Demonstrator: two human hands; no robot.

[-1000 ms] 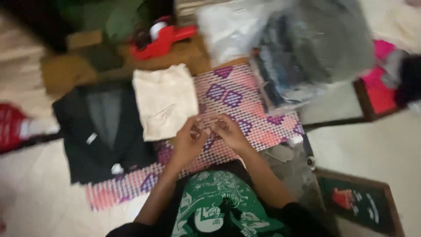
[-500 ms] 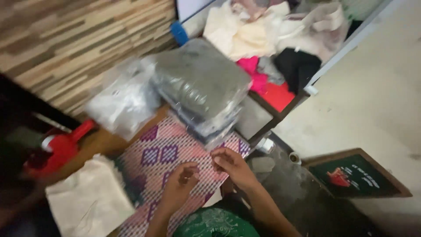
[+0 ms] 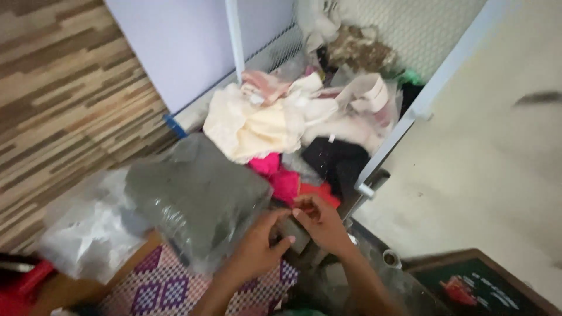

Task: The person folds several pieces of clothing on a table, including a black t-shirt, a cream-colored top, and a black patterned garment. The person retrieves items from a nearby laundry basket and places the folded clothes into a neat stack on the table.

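- The pale floor [image 3: 480,175] carried a heap of clothes [image 3: 293,123] — cream, pink and black.
- A patterned mat [image 3: 170,289] lay on it, bagged grey garments [image 3: 196,199] on top.

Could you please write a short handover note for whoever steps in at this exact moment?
Left hand: fingers curled against the grey bundle in clear plastic, thumb toward a small dark piece between the hands.
Right hand: fingers pinching that same small piece; what it is cannot be told.
Around them: a pile of loose clothes, cream, pink and black, lies in a white metal frame just beyond the hands; a purple patterned mat is under the bundle; a second clear bag lies on its left.
Done: bundle is wrapped.
Left: the pile is unsorted.
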